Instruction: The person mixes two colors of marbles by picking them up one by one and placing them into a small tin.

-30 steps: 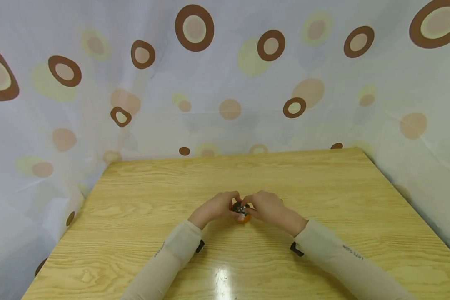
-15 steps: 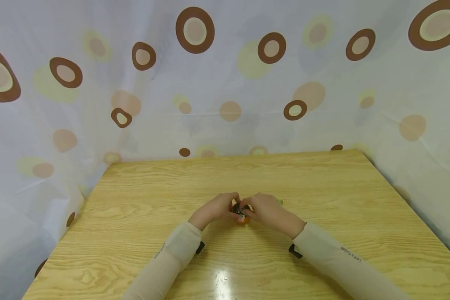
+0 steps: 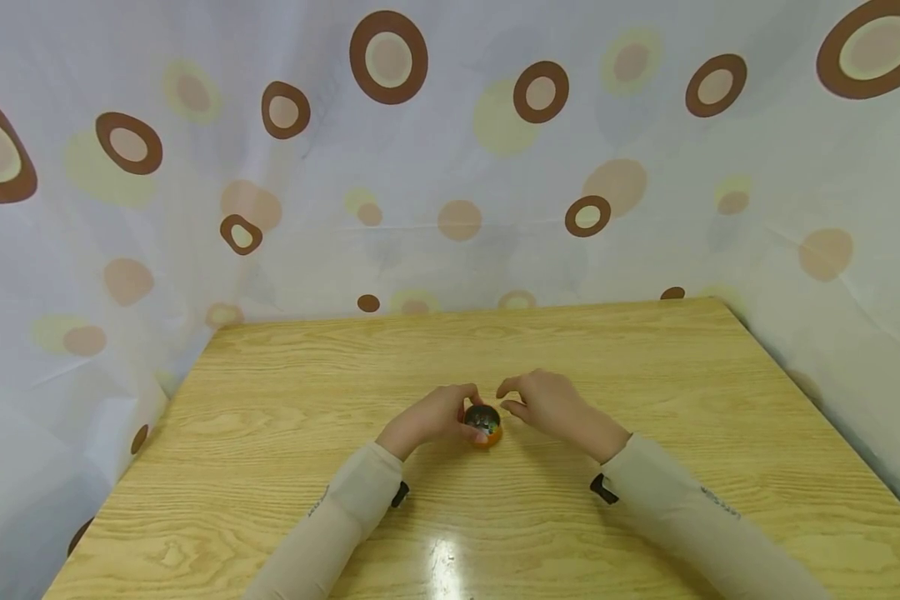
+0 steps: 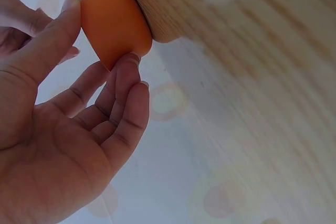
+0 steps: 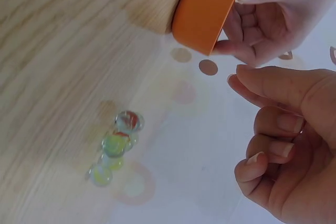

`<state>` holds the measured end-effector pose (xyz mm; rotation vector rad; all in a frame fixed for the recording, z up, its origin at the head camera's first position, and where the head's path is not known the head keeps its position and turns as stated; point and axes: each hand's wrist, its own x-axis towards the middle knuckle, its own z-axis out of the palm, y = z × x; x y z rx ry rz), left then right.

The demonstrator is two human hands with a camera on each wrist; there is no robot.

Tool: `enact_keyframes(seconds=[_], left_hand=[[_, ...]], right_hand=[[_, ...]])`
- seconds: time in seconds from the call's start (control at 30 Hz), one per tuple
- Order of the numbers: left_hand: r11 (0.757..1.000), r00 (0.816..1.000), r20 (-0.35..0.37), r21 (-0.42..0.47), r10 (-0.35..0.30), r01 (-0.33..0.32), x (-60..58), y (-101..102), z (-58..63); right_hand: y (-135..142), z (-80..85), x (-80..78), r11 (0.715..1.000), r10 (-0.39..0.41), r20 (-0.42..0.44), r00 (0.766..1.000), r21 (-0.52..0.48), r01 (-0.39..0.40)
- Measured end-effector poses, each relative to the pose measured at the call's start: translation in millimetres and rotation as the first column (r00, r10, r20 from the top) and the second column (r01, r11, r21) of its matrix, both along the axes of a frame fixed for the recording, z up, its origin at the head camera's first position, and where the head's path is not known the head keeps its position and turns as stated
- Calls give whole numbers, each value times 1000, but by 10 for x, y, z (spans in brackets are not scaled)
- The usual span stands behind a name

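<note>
Right hand (image 3: 553,406) moved off cup (image 5: 202,17), loosely curled; left hand (image 4: 65,124) grips it.

We are seeing an orange cup (image 5: 200,17), clear marbles (image 5: 114,145) swirled red and yellow-green, a yellow wood-grained table (image 3: 307,392) and white brown-ringed cloth (image 3: 420,167).

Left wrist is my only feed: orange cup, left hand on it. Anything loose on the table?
Observer: Yes. Right wrist view shows a small cluster of glass marbles on the table, near the right hand.
Operator: I only get the outside wall. What's in the cup?
Observer: Head view looks down into it: dark inside, with a few small bright and greenish spots, too small to name.
</note>
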<state>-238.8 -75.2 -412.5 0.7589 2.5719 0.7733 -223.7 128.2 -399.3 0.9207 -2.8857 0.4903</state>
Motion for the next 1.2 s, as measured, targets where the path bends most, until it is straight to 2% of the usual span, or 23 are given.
enact_keyframes(seconds=[0.23, 0.6, 0.87, 1.2], left_hand=[[1000, 1000, 1, 4, 3, -3, -18, 7, -5], [1000, 1000, -4, 7, 8, -8, -18, 17, 10], [1000, 1000, -14, 4, -5, 5, -11, 10, 25], [1000, 1000, -1, -3, 11, -11, 20, 3, 27]], right_hand=[[143, 37, -52, 999, -39, 42, 998, 1, 39], [446, -32, -149, 994, -110, 94, 989, 14, 109], [612, -99, -183, 992, -126, 83, 989, 33, 123], [720, -191, -189, 987, -151, 74, 986, 75, 145]])
